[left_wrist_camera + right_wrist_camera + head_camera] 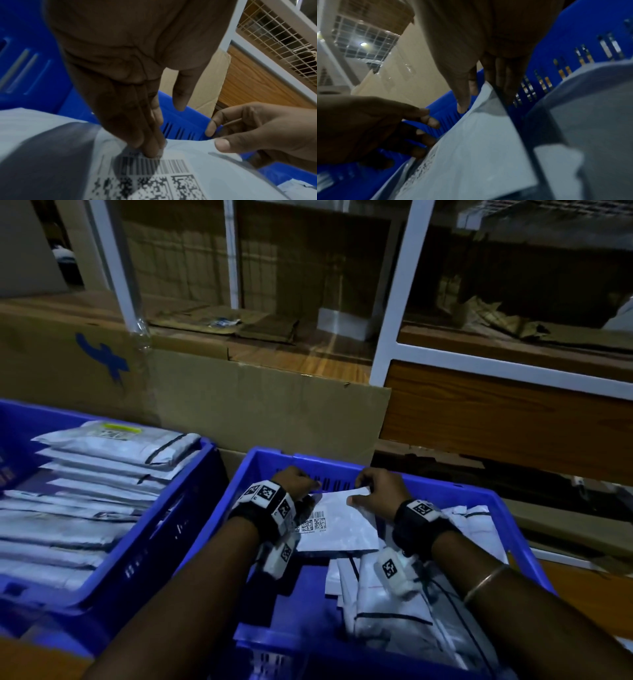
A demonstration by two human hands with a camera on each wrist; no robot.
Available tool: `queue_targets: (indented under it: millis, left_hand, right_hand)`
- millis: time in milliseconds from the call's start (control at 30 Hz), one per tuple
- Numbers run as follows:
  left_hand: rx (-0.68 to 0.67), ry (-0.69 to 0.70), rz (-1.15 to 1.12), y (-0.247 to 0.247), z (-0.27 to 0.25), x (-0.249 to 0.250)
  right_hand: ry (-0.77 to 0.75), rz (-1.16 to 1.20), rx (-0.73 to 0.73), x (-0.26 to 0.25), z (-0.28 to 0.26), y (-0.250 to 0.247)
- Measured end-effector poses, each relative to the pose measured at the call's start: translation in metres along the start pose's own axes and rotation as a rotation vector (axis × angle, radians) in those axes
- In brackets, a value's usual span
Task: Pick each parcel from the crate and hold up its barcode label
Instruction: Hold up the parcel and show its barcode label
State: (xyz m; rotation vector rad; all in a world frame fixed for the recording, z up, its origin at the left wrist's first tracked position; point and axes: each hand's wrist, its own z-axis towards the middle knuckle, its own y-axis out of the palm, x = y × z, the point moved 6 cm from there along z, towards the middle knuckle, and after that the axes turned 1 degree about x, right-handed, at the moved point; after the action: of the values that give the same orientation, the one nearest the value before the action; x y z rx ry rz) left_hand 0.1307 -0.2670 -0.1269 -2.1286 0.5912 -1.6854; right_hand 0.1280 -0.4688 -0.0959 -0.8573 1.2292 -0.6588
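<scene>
A white parcel (pixel 342 525) with a barcode label (pixel 313 522) is held tilted over the right blue crate (pixel 462 491), near its far wall. My right hand (pixel 373 487) pinches its far right corner between thumb and forefinger; the left wrist view shows that pinch on the parcel (pixel 214 169) by the right hand (pixel 257 128). My left hand (pixel 298 479) has straight fingers, and its fingertips (pixel 152 151) press on the top edge of the label (pixel 154 173), thumb held off. In the right wrist view the parcel (pixel 479 148) hangs from the right hand (pixel 479 88).
More white parcels (pixel 411 611) lie piled in the right half of the same crate. A second blue crate (pixel 164 525) on the left holds a stack of several parcels (pixel 102 474). Flat cardboard (pixel 257 405) and a white shelf frame (pixel 394 302) stand behind.
</scene>
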Motion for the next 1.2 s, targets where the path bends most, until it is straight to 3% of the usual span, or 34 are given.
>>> queue_targets:
  millis: [167,267,367,667,833,967,1200]
  left_hand:
    - [0.045,0.006,0.036,-0.003,0.002,0.003]
    - [0.052,0.003,0.022,-0.003,0.005,0.003]
    - [0.041,0.011,0.04,-0.003,0.002,0.005]
    - [-0.111,0.028,-0.112,0.01,-0.008,0.014]
    - [-0.069,0.079,-0.06,0.007,-0.004,0.014]
    - [-0.069,0.103,0.015,0.008,-0.006,0.018]
    - [-0.077,0.001,0.09,0.016,-0.003,0.016]
  right_hand:
    - [-0.099,-0.438,-0.126,-0.016,-0.012,-0.01]
    - [-0.193,-0.555,-0.161,-0.028,-0.024,-0.007]
    - [-0.266,-0.65,-0.284,-0.036,-0.034,0.01]
    - [-0.21,-0.564,-0.371,-0.038,-0.029,0.03]
    - [-0.21,-0.568,-0.315,-0.036,-0.029,0.034]
    - [-0.206,-0.619,-0.356,-0.036,-0.03,0.042]
    - [-0.197,-0.535,-0.36,-0.041,-0.032,0.025]
